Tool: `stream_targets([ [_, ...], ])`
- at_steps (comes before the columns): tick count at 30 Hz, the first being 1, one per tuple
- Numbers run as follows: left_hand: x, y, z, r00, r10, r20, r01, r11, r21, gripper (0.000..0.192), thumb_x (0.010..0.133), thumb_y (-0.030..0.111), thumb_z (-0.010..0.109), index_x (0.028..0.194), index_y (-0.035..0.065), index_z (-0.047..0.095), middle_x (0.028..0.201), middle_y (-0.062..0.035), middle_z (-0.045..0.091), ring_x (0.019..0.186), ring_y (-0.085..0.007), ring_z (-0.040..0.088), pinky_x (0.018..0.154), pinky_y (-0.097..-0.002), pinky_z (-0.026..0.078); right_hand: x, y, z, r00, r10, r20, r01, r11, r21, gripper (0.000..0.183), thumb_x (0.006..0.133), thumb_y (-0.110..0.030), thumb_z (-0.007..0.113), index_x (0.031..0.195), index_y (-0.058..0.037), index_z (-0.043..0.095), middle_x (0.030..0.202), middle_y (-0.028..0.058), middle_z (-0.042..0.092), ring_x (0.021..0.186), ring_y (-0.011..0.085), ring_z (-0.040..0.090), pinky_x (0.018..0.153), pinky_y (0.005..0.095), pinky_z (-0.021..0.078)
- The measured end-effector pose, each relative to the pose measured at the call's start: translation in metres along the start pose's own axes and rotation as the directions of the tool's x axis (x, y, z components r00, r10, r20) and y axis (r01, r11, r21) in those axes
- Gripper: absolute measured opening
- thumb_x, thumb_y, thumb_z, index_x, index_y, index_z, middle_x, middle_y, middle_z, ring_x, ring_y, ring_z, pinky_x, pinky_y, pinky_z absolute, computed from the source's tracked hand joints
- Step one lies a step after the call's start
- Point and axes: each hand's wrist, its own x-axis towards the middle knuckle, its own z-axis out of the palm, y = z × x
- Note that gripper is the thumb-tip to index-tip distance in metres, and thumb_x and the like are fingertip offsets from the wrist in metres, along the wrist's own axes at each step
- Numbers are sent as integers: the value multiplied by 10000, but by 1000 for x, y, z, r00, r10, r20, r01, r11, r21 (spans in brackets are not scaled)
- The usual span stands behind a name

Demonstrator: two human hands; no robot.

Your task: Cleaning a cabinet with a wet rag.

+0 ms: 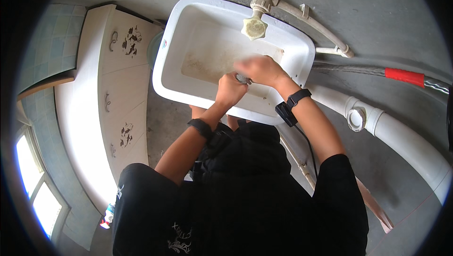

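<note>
A white rectangular sink with brownish stains on its bottom lies below my hands. Over its near right part, my left hand is closed around a small grey, rough-looking item, perhaps a scouring pad or cloth. My right hand is right beside it, touching or nearly touching the same item; its fingers are blurred, so I cannot tell whether they grip it. A plastic tap with a star-shaped knob juts over the far rim.
A pale pipe runs along the wall from the tap. At the right are a thick white drainpipe and a hose with red tape. A white cabinet stands left of the sink, and a spray bottle is at the lower left.
</note>
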Motion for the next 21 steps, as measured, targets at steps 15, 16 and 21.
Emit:
stream_targets([
  [15,-4,-7,-4,1000,14,27,-21,960,278,213,682,119,553,818,-30,623,794,-263,618,812,-420,600,761,-446,479,-18,-32,6,902,431,15,-420,872,252,55,717,-82,537,768,-82,559,588,146,590,569,344,607,496,440,484],
  [16,-7,-6,-5,999,25,35,-33,970,242,211,667,140,581,787,-26,627,776,-261,618,786,-418,605,742,-447,483,-19,-31,8,903,429,-18,-411,874,260,44,727,-83,519,754,-85,554,595,147,589,561,346,603,482,449,477],
  [21,11,-29,16,974,185,132,-174,980,-94,430,596,144,677,979,-18,564,733,-198,618,607,-301,607,553,-368,479,-33,-18,-1,885,461,-69,-445,880,167,201,685,-34,588,876,-91,558,726,130,602,663,330,611,563,419,484],
])
